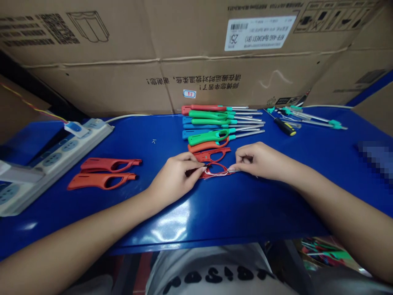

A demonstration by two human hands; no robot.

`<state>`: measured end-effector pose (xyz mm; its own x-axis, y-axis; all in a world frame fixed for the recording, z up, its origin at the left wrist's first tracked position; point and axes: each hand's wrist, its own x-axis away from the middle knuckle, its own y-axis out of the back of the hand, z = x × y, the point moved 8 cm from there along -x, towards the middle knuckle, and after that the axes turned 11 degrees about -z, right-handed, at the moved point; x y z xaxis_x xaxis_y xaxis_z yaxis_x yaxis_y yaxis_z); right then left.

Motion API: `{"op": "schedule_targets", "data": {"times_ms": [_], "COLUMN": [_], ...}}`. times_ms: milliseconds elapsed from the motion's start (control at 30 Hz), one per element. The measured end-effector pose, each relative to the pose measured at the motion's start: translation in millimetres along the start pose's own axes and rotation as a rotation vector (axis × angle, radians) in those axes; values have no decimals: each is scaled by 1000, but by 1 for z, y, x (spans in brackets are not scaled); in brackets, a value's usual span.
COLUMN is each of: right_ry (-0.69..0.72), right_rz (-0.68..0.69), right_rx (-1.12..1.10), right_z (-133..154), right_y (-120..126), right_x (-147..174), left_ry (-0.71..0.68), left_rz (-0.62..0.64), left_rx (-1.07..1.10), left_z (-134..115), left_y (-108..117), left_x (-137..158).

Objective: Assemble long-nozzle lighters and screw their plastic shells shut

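Note:
A red lighter shell half point(217, 166) lies on the blue table with its inner side up, below another opened red shell half point(215, 155). My left hand point(181, 174) is closed at its left end, thumb and finger pinching a small dark part. From there a thin white wire point(216, 174) runs along the shell to the right. My right hand point(256, 160) pinches the wire's other end by the shell's narrow tip; what sits at that end is too small to make out.
Assembled long-nosed lighters point(208, 137) are stacked behind the hands. Loose metal nozzles point(319, 119) and a black-and-yellow screwdriver point(285, 127) lie at back right. Two red shell halves point(106, 180) and a power strip point(58, 159) are left. A cardboard wall point(123, 90) stands behind.

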<state>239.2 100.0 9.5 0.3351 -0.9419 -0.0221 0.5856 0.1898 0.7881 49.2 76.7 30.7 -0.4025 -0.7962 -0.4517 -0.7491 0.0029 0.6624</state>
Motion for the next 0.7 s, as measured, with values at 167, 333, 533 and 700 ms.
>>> {"op": "schedule_targets", "data": {"times_ms": [167,333,533,700], "right_ry": [-8,-47,-42,-19], "right_rz": [8,24,22,29], "right_rx": [-19,-57,-43,-60], "right_z": [0,-2,-1,1], "right_y": [-1,-3,-1,-2], "right_x": [0,0,0,0], "left_ry": [-164,-219,-224,-196], "left_rz": [86,224,221,103], "left_rx": [-217,-504,-426,-140], "left_z": [-9,-17,-13,-3], "left_y": [-4,-10,-11,-2], "left_x": [7,11,9,7]}}
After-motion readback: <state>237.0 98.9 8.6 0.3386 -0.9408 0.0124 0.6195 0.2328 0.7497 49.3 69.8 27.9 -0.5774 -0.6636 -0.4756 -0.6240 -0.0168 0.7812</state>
